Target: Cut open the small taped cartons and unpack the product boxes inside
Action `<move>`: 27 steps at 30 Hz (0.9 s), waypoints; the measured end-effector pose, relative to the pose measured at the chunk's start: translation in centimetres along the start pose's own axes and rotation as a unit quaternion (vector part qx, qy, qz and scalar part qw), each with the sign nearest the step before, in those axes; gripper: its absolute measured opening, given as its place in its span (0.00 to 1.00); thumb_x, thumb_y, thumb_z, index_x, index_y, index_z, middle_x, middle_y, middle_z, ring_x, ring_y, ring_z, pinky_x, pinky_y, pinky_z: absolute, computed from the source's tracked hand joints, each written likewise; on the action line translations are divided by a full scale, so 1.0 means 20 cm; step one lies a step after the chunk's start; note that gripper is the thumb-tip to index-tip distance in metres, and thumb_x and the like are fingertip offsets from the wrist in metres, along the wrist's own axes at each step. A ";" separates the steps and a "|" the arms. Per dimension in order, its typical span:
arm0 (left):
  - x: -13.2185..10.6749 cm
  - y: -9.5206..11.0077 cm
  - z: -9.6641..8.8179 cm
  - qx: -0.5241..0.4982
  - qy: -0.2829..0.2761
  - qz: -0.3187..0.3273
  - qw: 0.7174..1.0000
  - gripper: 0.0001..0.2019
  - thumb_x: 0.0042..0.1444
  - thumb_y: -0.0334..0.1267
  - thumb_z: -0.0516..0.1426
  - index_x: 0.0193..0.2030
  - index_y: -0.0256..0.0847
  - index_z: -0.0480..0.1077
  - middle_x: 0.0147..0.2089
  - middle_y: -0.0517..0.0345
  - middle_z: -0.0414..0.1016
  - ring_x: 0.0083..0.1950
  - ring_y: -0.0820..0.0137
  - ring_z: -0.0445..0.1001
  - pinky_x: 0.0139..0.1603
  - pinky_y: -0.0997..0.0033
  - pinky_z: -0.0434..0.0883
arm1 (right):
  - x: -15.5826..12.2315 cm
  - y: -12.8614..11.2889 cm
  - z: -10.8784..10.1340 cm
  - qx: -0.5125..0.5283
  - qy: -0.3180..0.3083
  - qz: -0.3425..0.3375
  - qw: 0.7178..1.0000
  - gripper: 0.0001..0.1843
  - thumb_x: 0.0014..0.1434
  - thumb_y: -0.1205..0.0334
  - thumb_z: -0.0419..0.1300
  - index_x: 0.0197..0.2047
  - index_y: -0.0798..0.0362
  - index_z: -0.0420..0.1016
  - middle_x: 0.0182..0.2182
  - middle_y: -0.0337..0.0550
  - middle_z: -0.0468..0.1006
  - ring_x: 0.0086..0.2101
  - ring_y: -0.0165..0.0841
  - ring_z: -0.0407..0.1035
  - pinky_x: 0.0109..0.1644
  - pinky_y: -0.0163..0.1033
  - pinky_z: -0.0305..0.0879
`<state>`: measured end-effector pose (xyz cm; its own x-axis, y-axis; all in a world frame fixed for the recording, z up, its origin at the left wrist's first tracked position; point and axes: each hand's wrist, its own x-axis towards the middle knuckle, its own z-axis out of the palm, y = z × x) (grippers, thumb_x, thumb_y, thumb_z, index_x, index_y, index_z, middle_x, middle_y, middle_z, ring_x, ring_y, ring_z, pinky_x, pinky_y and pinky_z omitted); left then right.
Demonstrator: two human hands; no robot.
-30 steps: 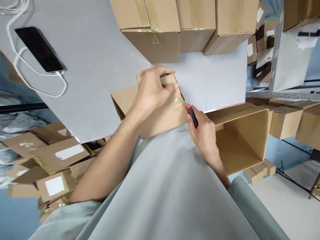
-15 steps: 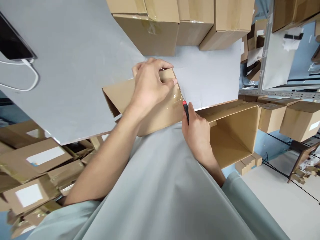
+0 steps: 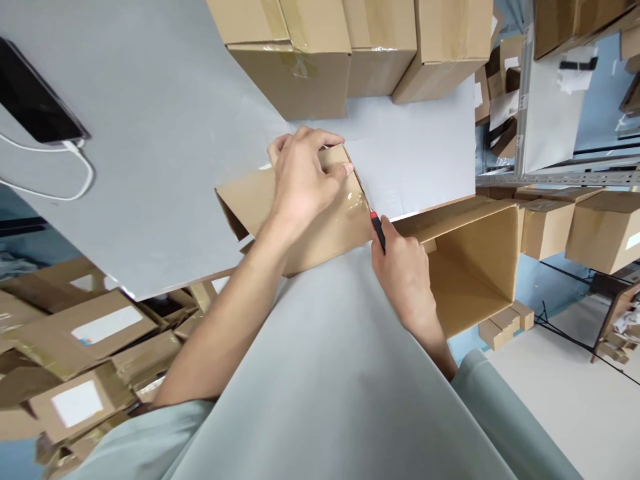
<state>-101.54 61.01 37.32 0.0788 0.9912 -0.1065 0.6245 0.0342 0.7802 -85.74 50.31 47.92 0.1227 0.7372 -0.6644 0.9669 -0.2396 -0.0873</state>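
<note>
A brown cardboard box (image 3: 325, 230) lies on the grey table close against my shirt, with a flap standing out at its left end and shiny clear tape near its right edge. My left hand (image 3: 307, 173) grips its upper right corner, thumb on the near face and fingers over the far edge. In my right hand (image 3: 403, 267) is a slim knife (image 3: 378, 230) with a black and red handle. Its thin metal tip touches the box's right edge, beside the tape; the very end of the blade is hard to make out.
Taped cardboard boxes (image 3: 320, 73) stand along the table's far side. A phone (image 3: 37, 93) with a white cable lies at left. An open carton (image 3: 470, 267) sits below the table's right edge. More boxes (image 3: 107, 327) are piled at lower left; metal shelving (image 3: 523, 107) stands at right.
My right hand and the knife have moved slightly toward me along the box's right edge. My left hand keeps its grip on the box. The whole view has shifted a little.
</note>
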 end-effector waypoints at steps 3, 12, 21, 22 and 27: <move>0.00 0.00 0.00 0.007 -0.003 0.011 1.000 0.15 0.60 0.38 0.70 0.53 0.53 0.80 0.58 0.58 0.84 0.63 0.53 0.80 0.80 0.36 0.60 | 0.02 -0.02 -0.02 -0.007 -0.005 0.000 1.000 0.29 0.81 0.62 0.48 0.80 0.56 0.64 0.42 0.56 0.89 0.44 0.50 0.85 0.50 0.49 0.78; 0.01 -0.07 0.02 -0.002 -0.004 0.016 1.000 0.13 0.66 0.50 0.69 0.55 0.57 0.79 0.59 0.60 0.83 0.66 0.54 0.78 0.84 0.38 0.57 | -0.05 0.17 0.13 0.059 0.036 -0.011 0.998 0.25 0.79 0.60 0.52 0.72 0.49 0.77 0.36 0.47 0.89 0.35 0.47 0.83 0.44 0.46 0.76; -0.19 0.00 -0.18 -0.017 0.076 0.029 0.997 0.24 0.71 0.56 0.66 0.70 0.58 0.72 0.72 0.57 0.75 0.78 0.51 0.69 0.85 0.41 0.62 | 0.31 0.43 0.20 0.265 0.240 -0.013 0.934 0.23 0.79 0.43 0.51 0.55 0.48 0.80 0.35 0.45 0.87 0.34 0.44 0.82 0.45 0.44 0.74; -0.28 -0.02 -0.23 -0.005 0.106 0.011 0.994 0.27 0.70 0.56 0.67 0.72 0.61 0.70 0.75 0.57 0.72 0.81 0.50 0.66 0.86 0.42 0.61 | 0.42 0.47 0.23 0.268 0.244 -0.008 0.932 0.22 0.78 0.43 0.53 0.52 0.49 0.80 0.33 0.45 0.86 0.34 0.44 0.81 0.47 0.45 0.74; -0.72 -0.20 -0.30 0.014 0.180 -0.147 0.972 0.49 0.56 0.59 0.75 0.80 0.57 0.61 0.82 0.48 0.61 0.85 0.41 0.57 0.86 0.35 0.59 | 0.85 0.58 0.41 0.370 0.197 0.001 0.908 0.18 0.75 0.45 0.58 0.38 0.49 0.73 0.27 0.39 0.81 0.27 0.36 0.78 0.41 0.40 0.73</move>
<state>-109.70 47.39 39.45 -0.3812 0.9195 -0.0962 0.5996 0.3252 0.7313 -74.30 54.78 29.50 0.3357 0.8702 -0.3606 0.5691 -0.4925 -0.6584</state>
